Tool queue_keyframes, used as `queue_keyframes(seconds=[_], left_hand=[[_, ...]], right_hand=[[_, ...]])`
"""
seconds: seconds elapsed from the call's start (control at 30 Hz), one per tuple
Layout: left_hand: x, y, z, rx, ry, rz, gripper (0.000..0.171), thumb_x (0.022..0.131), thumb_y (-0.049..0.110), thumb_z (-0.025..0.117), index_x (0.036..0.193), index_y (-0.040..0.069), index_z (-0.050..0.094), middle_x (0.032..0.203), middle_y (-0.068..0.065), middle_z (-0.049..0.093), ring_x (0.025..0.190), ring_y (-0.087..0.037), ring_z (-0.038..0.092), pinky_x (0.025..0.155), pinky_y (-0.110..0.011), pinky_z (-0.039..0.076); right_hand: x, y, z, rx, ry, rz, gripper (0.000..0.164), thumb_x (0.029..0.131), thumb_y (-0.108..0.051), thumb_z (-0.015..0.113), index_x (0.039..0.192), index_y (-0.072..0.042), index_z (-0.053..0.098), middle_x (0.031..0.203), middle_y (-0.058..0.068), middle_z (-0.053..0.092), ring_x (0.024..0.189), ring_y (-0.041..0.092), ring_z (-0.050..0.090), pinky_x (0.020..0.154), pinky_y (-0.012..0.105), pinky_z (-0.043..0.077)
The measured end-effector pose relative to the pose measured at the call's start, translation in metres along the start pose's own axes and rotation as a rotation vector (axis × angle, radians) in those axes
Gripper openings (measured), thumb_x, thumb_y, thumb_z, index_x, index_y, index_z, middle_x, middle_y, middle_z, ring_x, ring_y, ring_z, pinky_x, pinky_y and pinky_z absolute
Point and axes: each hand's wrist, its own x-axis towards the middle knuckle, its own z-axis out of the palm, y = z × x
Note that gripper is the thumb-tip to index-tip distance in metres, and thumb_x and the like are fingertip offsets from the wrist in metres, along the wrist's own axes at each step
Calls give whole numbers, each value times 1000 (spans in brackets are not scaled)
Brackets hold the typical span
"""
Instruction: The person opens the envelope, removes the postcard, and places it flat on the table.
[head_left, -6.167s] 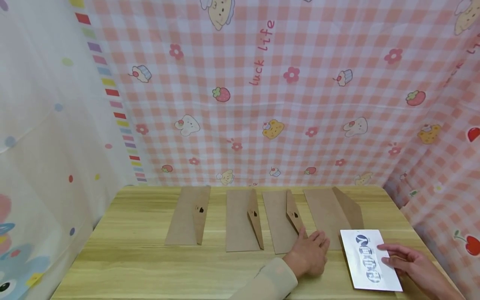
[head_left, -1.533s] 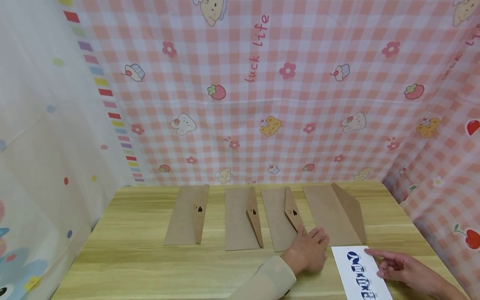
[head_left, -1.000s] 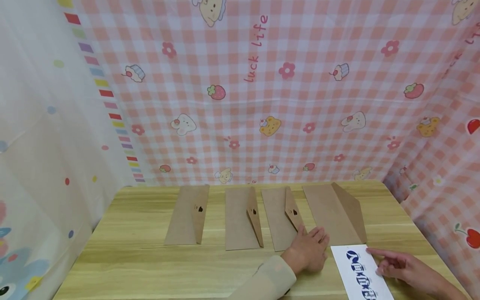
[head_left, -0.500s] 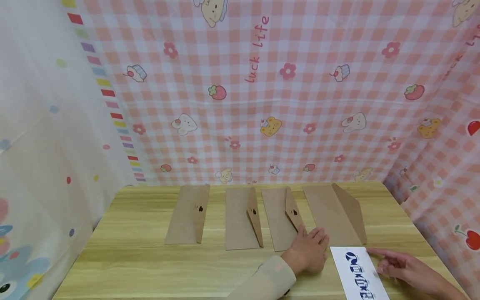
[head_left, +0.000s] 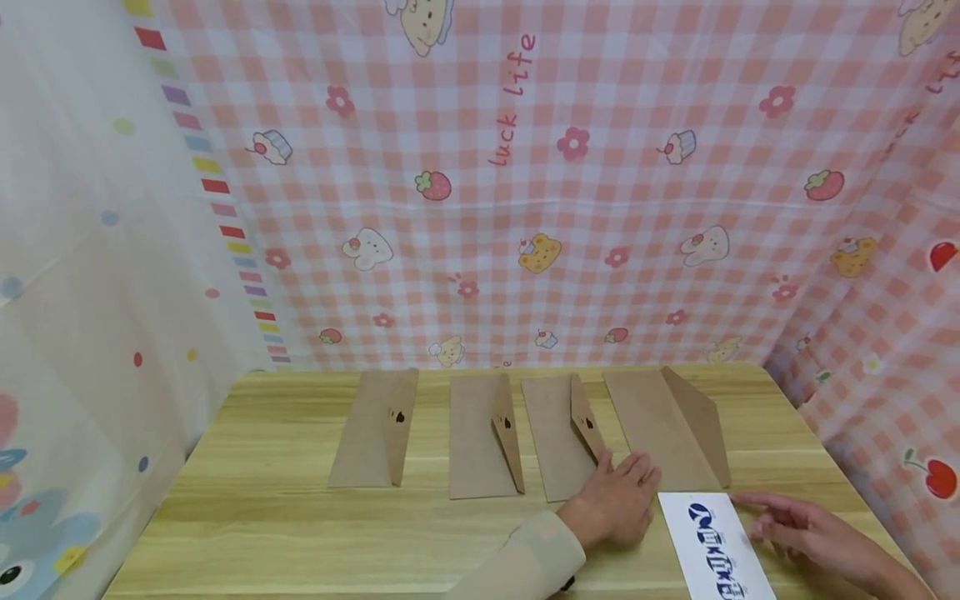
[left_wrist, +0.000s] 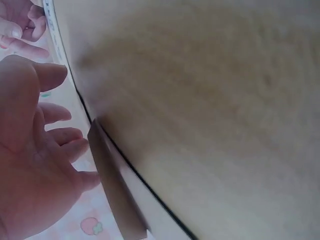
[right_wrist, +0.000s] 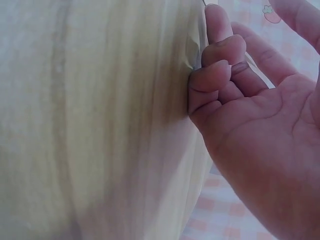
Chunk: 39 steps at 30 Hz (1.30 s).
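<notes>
So the white card (head_left: 712, 542) with the blue print lies on the wooden table (head_left: 300, 542), just below the rightmost envelope (head_left: 660, 433), its bottom end cut off by the frame. The right hand (head_left: 821, 533) has its index finger stretched out to the card's top right corner, thumb near the side edge, other fingers curled in. Can't really tell from these angles whether that fingertip presses or barely touches.

The left hand (head_left: 615, 500) rests over the lower right corner of the third envelope (head_left: 551, 442), fingers loosely bent and a bit apart, pinching nothing. Farther left there's the second envelope (head_left: 476, 442) and the leftmost envelope (head_left: 367, 433). The rightmost one's flap is folded out sideways. Pink gingham cloth (head_left: 480, 217) hangs behind.
</notes>
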Motion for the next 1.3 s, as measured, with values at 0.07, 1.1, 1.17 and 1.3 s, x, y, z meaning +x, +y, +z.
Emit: queue_keyframes(seconds=[0.07,1.1,1.17,1.3], left_hand=[[-1,-1,-2,-3,11,7,59,105,48,29,159,29,18,165,11,14,151,-7,12,121,-39,18],[-38,-37,-11,-170,115,-20,57,104,47,41,157,31,27,164,2,22,151,-16,19,122,-44,17],[-42,-40,-12,-175,120,-19,57,104,47,41,157,29,28,164,1,23,151,-17,20,121,-44,19],[-48,-44,-11,-184,133,-22,57,104,47,40,156,28,30,163,-1,24,151,-18,20,120,-45,22]], right_hand=[[1,-2,0,-5,7,20,42,104,-2,41,143,-13,51,98,6,66,72,22,56,55,35,42],[45,-32,7,-222,118,-46,42,103,-7,51,136,16,45,104,11,66,95,-1,59,77,22,53],[49,-36,8,-224,115,-33,42,103,-9,51,137,14,46,107,11,67,96,-1,59,78,23,53],[58,-42,12,-197,111,-7,43,103,-13,51,139,12,46,105,11,66,87,4,60,67,26,53]])
